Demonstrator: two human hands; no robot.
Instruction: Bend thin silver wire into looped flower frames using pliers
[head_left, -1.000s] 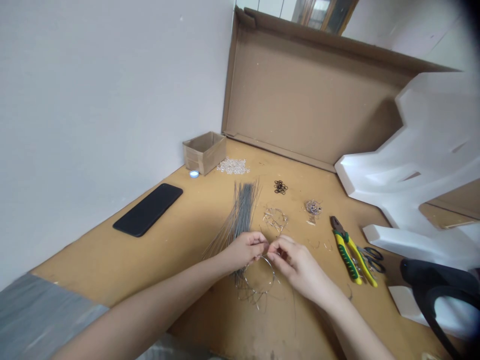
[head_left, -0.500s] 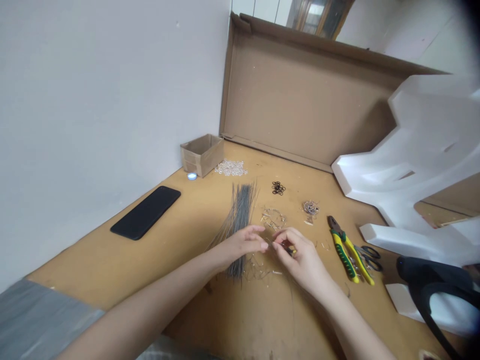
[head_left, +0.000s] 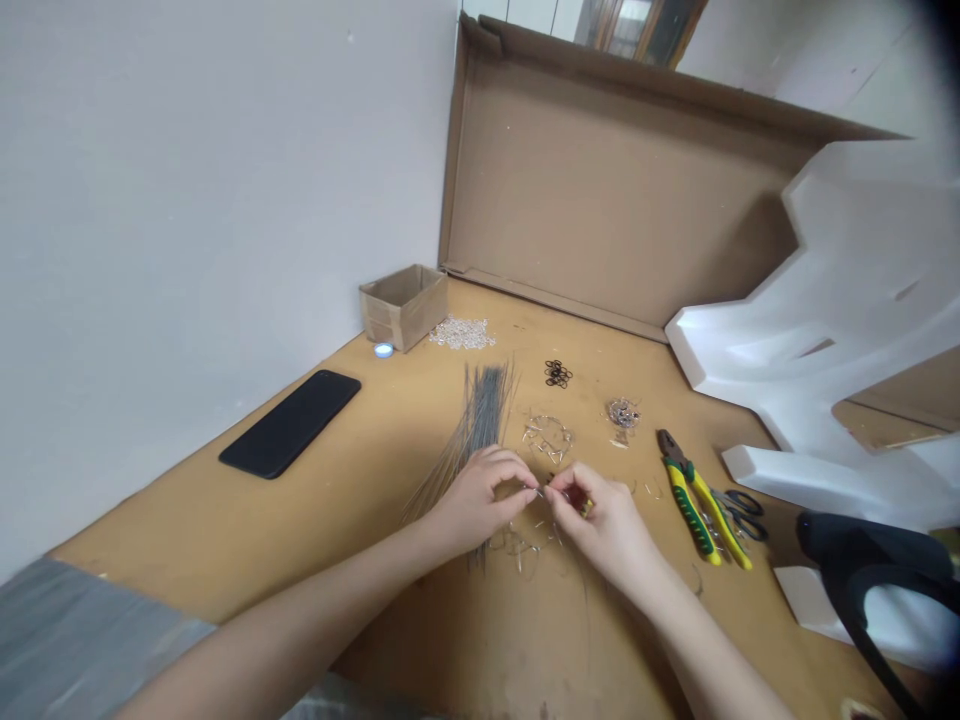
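My left hand (head_left: pixel 487 495) is closed, with thumb and index finger pinching one end of a thin piece of wire (head_left: pixel 541 491). Facing it, my right hand (head_left: pixel 606 515) pinches the other end, and the fingertips nearly meet. A small tool with a yellow part (head_left: pixel 586 508) shows within my right hand's curled fingers; its kind is mostly hidden. Under my left hand lies a bundle of straight grey wires (head_left: pixel 486 405). Bent wire pieces (head_left: pixel 549 438) lie just beyond the fingers, and more loose bent wires (head_left: pixel 517 546) are on the near side.
Pliers with yellow-green handles (head_left: pixel 691 505) and scissors (head_left: pixel 742 515) lie right. Farther back are black rings (head_left: pixel 557 374), a small wire heap (head_left: pixel 623 413), clear small pieces (head_left: pixel 463 333) and a cardboard box (head_left: pixel 405 308). A phone (head_left: pixel 291 424) lies left; white foam (head_left: pixel 847 290) stands right.
My left thumb and index finger, apart before, have come together on the wire held in my right hand. My right hand stays nearly in place.
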